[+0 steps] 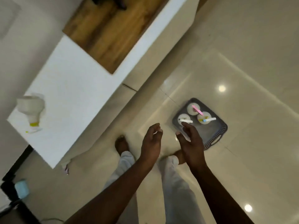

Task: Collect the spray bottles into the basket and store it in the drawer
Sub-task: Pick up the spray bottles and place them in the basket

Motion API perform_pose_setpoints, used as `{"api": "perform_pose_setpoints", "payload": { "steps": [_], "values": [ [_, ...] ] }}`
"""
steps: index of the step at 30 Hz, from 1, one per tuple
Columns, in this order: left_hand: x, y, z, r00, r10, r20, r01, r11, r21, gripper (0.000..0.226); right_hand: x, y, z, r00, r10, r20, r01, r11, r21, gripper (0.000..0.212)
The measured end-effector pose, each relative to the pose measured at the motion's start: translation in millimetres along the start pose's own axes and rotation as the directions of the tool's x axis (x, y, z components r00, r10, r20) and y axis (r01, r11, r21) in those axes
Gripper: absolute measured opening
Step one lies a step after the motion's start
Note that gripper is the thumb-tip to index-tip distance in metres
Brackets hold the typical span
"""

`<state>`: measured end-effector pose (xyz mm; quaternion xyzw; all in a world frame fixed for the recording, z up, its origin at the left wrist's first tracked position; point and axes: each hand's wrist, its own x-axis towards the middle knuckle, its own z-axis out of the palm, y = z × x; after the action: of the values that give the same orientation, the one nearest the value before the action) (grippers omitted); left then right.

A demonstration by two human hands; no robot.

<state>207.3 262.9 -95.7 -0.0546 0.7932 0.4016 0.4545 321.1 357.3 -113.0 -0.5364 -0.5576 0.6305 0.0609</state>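
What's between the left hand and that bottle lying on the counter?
Head view: only bare counter and floor separate the left hand from the bottle.

Glossy tiled floor [226, 70] — perforated plastic basket [221, 128] — wood-grain panel [110, 29].

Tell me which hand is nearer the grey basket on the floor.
Right. The right hand overlaps the near-left rim of the basket in this view; the left hand is further left, clear of it.

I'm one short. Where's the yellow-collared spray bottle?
Head view, far left: the yellow-collared spray bottle lies on the white cabinet top, apart from the basket.
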Motion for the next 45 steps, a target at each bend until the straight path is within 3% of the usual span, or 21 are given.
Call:
{"api": "perform_pose_setpoints", "payload": {
  "steps": [7, 14, 19, 24, 27, 30, 33, 37, 41, 45],
  "values": [
    [-15.0, 27.3, -165.9, 0.987, 0.087, -0.136, -0.094, 0.994, -0.047, 0.036, -39.3, -83.2, 102.1, 0.992, -0.089, 0.086, 0.094, 0.994, -0.053, 0.038],
    [-24.6, 16.3, -324.3, 0.962, -0.022, -0.273, -0.058, 0.957, -0.284, 0.027, -78.1, -132.7, 229.8, 0.966, -0.144, 0.216, 0.175, 0.976, -0.131, 0.036],
    [-19.5, -0.3, -422.3, 0.929, -0.143, -0.341, -0.057, 0.855, -0.516, 0.027, -88.8, -166.7, 326.6, 0.917, -0.183, 0.354, 0.276, 0.932, -0.235, 0.039],
    [3.2, -19.3, -490.8, 0.879, -0.321, -0.353, -0.063, 0.655, -0.753, 0.023, -83.8, -202.1, 412.7, 0.802, -0.238, 0.548, 0.438, 0.858, -0.269, 0.040],
    [19.8, -32.8, -512.9, 0.866, -0.399, -0.303, -0.072, 0.500, -0.863, 0.028, -71.0, -224.1, 463.7, 0.689, -0.270, 0.673, 0.584, 0.756, -0.295, 0.044],
    [37.8, -40.3, -526.4, 0.855, -0.487, -0.179, -0.043, 0.277, -0.960, 0.036, -54.4, -243.0, 510.8, 0.565, -0.244, 0.788, 0.720, 0.612, -0.327, 0.047],
    [59.7, -40.9, -538.9, 0.878, -0.478, -0.016, -0.011, 0.014, -1.000, 0.035, -39.9, -254.5, 557.8, 0.444, -0.160, 0.882, 0.837, 0.426, -0.344, 0.051],
    [94.6, -40.6, -548.5, 0.892, -0.449, 0.053, -0.022, -0.160, -0.987, 0.049, -20.8, -262.4, 621.6, 0.323, 0.011, 0.946, 0.927, 0.198, -0.319, 0.058],
    [131.4, -37.1, -555.1, 0.906, -0.412, 0.092, -0.037, -0.294, -0.955, 0.055, -5.7, -260.1, 682.3, 0.277, 0.172, 0.945, 0.957, 0.035, -0.287, 0.062],
    [166.3, -37.4, -559.7, 0.914, -0.396, 0.089, -0.078, -0.387, -0.919, 0.046, 5.7, -246.7, 724.5, 0.279, 0.336, 0.900, 0.959, -0.137, -0.246, 0.063]
  ]
}}
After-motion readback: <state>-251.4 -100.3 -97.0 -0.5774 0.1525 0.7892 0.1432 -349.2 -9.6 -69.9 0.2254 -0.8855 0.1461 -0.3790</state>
